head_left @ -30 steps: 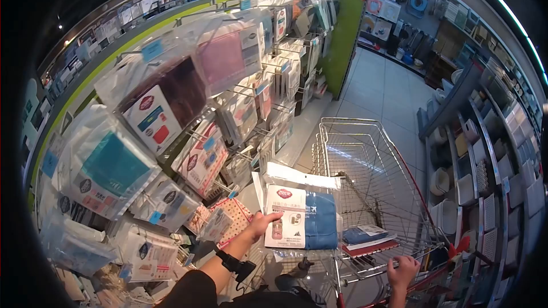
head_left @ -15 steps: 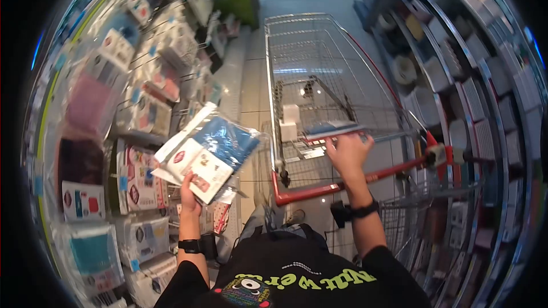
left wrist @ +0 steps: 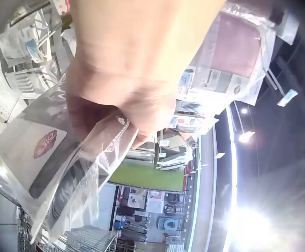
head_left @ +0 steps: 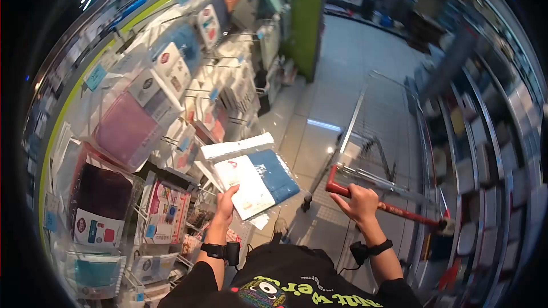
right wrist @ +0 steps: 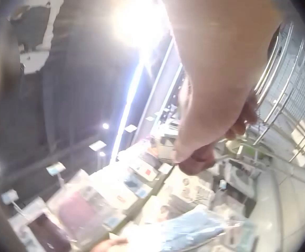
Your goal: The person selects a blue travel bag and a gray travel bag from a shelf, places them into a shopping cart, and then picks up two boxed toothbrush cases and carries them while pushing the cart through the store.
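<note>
My left hand (head_left: 225,206) grips the lower left edge of a flat clear plastic package (head_left: 274,175), thumb on its front. Inside are folded blue fabric and a white printed card; a white strip runs along the top. In the left wrist view the fingers of the left hand (left wrist: 121,107) curl round the edge of the bag (left wrist: 29,139). My right hand (head_left: 363,205) grips the red handle (head_left: 408,215) of a metal shopping cart near its left end. The right wrist view shows the right hand (right wrist: 210,131) from behind, handle hidden.
A rack on the left carries hanging packages, among them a pink one (head_left: 127,126) and a dark one (head_left: 103,191). The cart's wire basket (head_left: 379,125) stands ahead on the tiled floor (head_left: 357,51). Shelves (head_left: 485,154) with containers line the right side.
My right hand has moved from over the cart's basket back to its red handle. The cart now sits farther right in view. The left hand keeps hold of the package; the head view has turned.
</note>
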